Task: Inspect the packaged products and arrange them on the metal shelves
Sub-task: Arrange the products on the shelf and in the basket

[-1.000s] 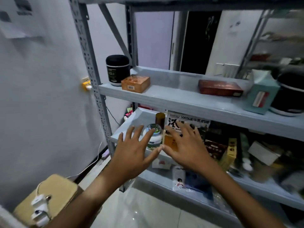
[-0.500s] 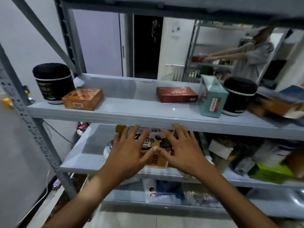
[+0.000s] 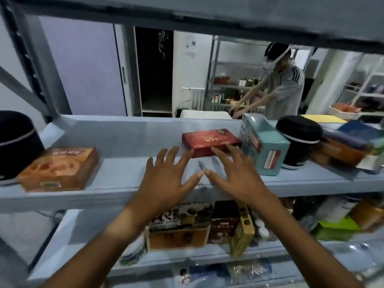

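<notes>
1. Head view: my left hand [image 3: 166,179] is spread flat, fingers straight and apart, holding nothing, over the front edge of the grey metal shelf [image 3: 116,173].
2. My right hand [image 3: 234,177] is spread the same way just beside it, empty; the two thumb tips meet near the shelf's front edge.
3. My right fingertips [image 3: 216,151] reach the near side of the flat red box [image 3: 209,140], a glossy carton lying toward the shelf's middle; whether they touch it I cannot tell.
4. Just right of it stands a teal box [image 3: 268,150], upright and rectangular, with a red and white label on its near face.
5. Next toward the right end is a round black jar [image 3: 299,140] with a domed lid and a pale band.
6. Beyond that, at the right edge, a blurred pile of flat packages [image 3: 351,142] leans in orange, blue and yellow.
7. Toward the left end lies a flat orange box [image 3: 60,169], shiny, near the front edge, with a second black round jar [image 3: 16,138] behind it at the left corner.
8. The lower shelf [image 3: 68,231] is crowded with printed cartons [image 3: 182,225], a green box [image 3: 336,227] and blurred packs.
9. Behind the rack, another person [image 3: 284,86] in a grey striped shirt bends over other shelving.
</notes>
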